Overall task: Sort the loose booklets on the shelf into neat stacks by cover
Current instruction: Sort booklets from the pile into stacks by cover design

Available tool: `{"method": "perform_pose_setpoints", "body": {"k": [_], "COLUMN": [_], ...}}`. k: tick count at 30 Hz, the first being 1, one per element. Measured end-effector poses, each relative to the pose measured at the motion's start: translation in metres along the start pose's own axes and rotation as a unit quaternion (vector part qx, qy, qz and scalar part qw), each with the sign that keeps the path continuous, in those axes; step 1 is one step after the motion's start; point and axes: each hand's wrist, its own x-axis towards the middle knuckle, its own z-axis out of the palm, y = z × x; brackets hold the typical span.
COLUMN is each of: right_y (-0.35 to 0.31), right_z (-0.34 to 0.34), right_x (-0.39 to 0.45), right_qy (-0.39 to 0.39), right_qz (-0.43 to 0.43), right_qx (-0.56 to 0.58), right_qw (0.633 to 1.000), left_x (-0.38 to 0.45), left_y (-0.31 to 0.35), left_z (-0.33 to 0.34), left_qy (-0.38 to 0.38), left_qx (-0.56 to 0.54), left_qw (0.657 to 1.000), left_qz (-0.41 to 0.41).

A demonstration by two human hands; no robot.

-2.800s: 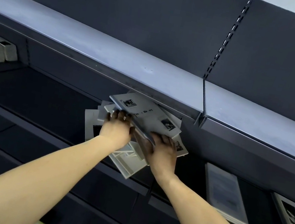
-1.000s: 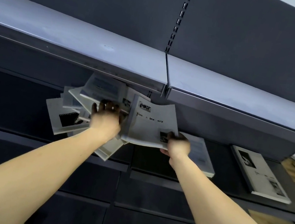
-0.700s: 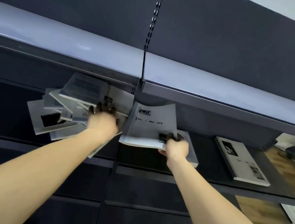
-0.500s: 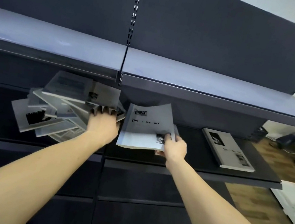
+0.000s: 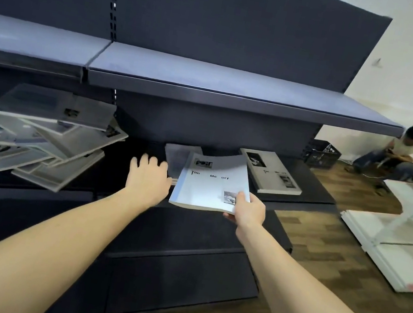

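Right hand [image 5: 247, 210] pinches a white booklet [image 5: 211, 184] above the shelf [image 5: 311, 194]; left hand [image 5: 147, 177] hovers, fingers [image 5: 144, 159] loosely spread, holding nothing.

We see a dark shelf [image 5: 311, 194] under a grey upper shelf [image 5: 213, 80]. On its left part lies a messy heap of booklets [image 5: 37, 137]. Near the right end lies a neat stack [image 5: 270, 171], with another grey booklet [image 5: 176, 156] beside it toward the middle.

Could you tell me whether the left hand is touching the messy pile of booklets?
Apart. The head view shows dark shelf between the left hand and the pile.
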Motion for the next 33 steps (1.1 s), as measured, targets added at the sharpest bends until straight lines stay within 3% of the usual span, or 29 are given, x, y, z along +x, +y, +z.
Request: {"method": "perform_pose_setpoints", "body": {"k": [14, 22, 33], "right_y": [0.010, 0.007, -0.011], "right_z": [-0.101, -0.124, -0.112], "right_x": [0.049, 0.119, 0.239], "right_qy": [0.064, 0.083, 0.045], "right_qz": [0.027, 0.034, 0.044], "right_qx": [0.049, 0.033, -0.037], "right_qw": [0.996, 0.995, 0.997], "left_x": [0.015, 0.065, 0.158], "left_y": [0.122, 0.171, 0.216], "left_z": [0.000, 0.021, 0.048], "left_qy": [-0.014, -0.052, -0.124], "left_qx": [0.038, 0.015, -0.054], "left_qw": [0.994, 0.993, 0.988], "left_qz": [0.097, 0.102, 0.071]}}
